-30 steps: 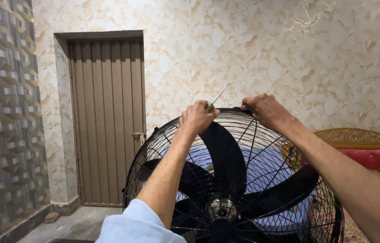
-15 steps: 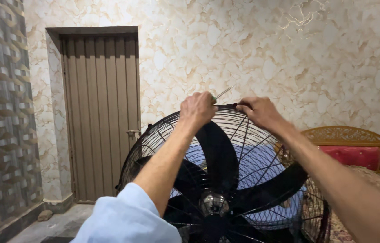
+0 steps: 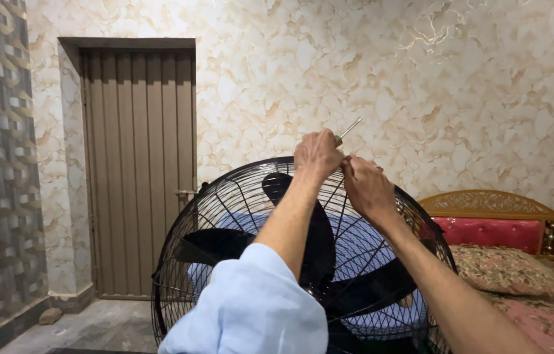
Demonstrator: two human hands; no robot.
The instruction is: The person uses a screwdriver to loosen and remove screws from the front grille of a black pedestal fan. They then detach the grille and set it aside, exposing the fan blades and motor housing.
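Note:
A large black fan with a round wire guard (image 3: 224,216) and three dark blades (image 3: 316,242) stands in front of me. My left hand (image 3: 317,155) is raised over the top of the guard, closed around a screwdriver (image 3: 349,128) whose metal shaft points up and to the right. My right hand (image 3: 366,187) sits just beside it at the guard's top rim, fingertips pinched together close to the left hand. A light blue sleeve (image 3: 250,308) covers my left upper arm and hides part of the fan.
A brown panelled door (image 3: 139,164) stands at the left in a marbled beige wall. A bed with a carved wooden headboard (image 3: 486,203), a red cushion and patterned bedding lies at the right. Grey floor shows at the lower left.
The view shifted so the fan sits further right. Both hands rose slightly and drew together at the guard's top; the right hand moved left toward the left hand.

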